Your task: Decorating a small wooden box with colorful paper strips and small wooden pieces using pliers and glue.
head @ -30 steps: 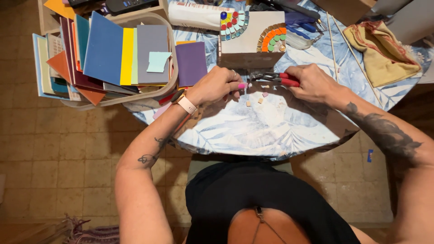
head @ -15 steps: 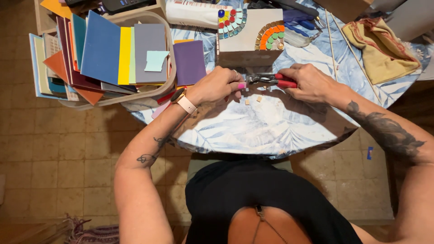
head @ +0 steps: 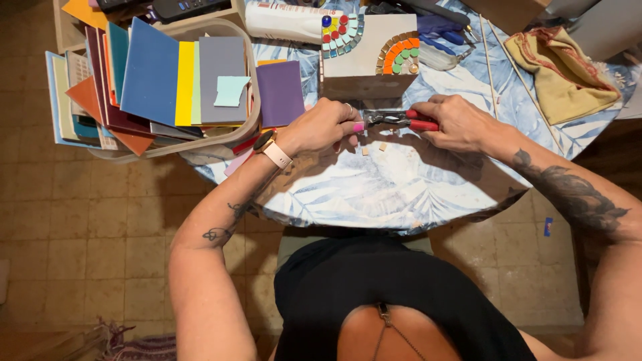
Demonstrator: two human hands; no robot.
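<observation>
My left hand (head: 324,126) pinches a small pink tile piece (head: 358,127) at its fingertips. My right hand (head: 455,123) grips red-handled tile nippers (head: 400,119), whose metal jaws meet the pink piece between my hands. Two small cut tile bits (head: 373,149) lie on the blue leaf-patterned tablecloth (head: 401,187) just below the nippers. Right behind my hands stands a pale board with a mosaic (head: 371,50) of coloured arcs and round beads.
A basket of coloured flat tiles (head: 167,80) sits at the left, with a purple tile (head: 279,92) beside it. A white bottle (head: 287,20) lies at the back, thin sticks (head: 491,60) and a yellow cloth (head: 562,73) at the right. The round table's edge (head: 374,224) is near my body.
Hands and nippers have stayed in almost the same spot; only a slight shift of the view.
</observation>
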